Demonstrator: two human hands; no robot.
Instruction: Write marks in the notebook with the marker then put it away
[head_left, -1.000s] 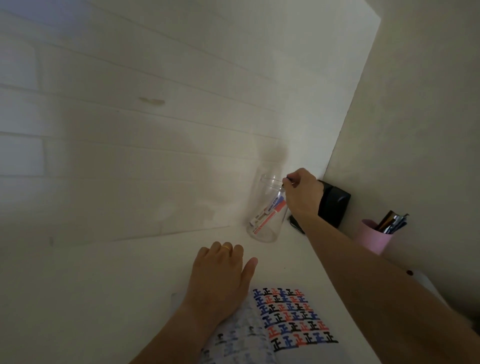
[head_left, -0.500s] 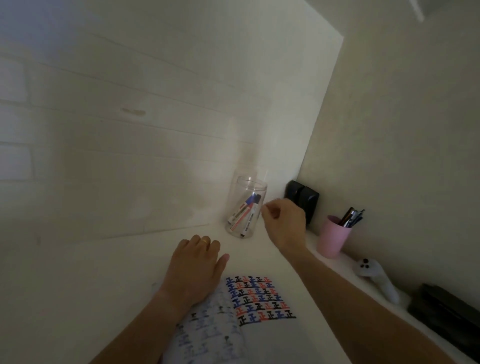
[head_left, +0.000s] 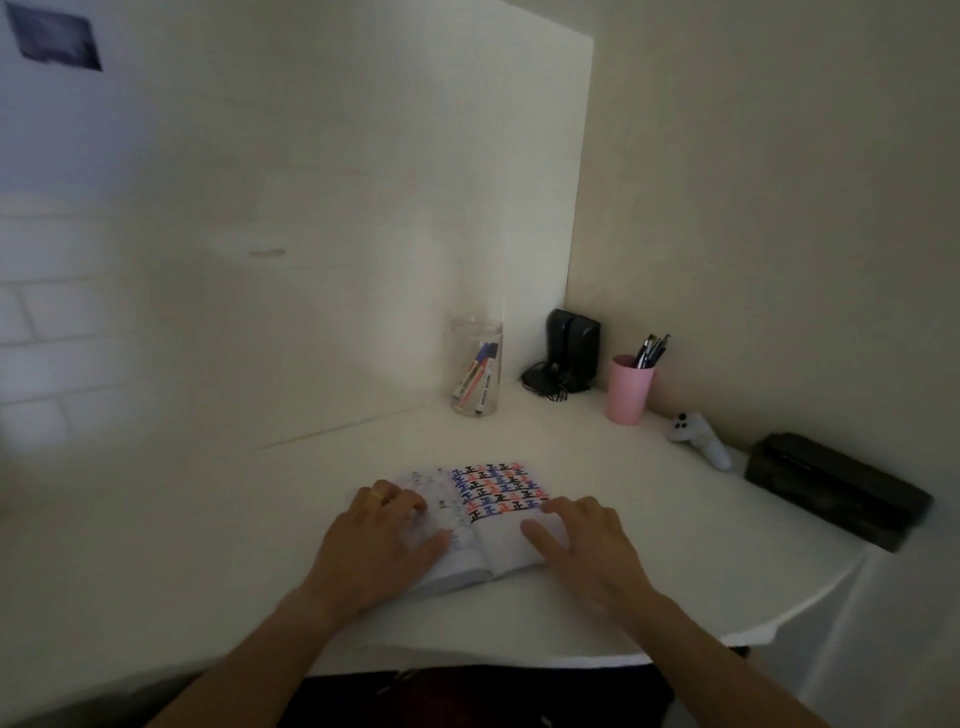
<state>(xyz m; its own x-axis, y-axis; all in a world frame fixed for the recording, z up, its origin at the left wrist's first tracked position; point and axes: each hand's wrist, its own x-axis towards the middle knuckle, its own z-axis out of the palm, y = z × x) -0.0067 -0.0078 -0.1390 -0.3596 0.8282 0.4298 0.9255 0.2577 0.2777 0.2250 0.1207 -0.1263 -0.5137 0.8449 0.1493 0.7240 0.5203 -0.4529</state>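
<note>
An open notebook (head_left: 493, 499) lies on the white table (head_left: 208, 545), its right page filled with rows of blue, red and black marks. My left hand (head_left: 384, 535) rests flat on the left page, fingers spread, a ring on one finger. On the lower right page lies my right hand (head_left: 587, 540), fingers apart, holding nothing. Behind the notebook a clear glass jar (head_left: 477, 375) stands near the wall with the markers (head_left: 478, 382) leaning inside it.
A black speaker (head_left: 571, 358) with cable sits in the corner. A pink cup (head_left: 629, 389) of pens stands to its right, then a small white toy (head_left: 698, 439) and a long black case (head_left: 836, 488). The table's rounded edge runs close to my body.
My right hand let go of the marker in the jar and came back to rest on the notebook's right page. The view pulled back and tilted down.
</note>
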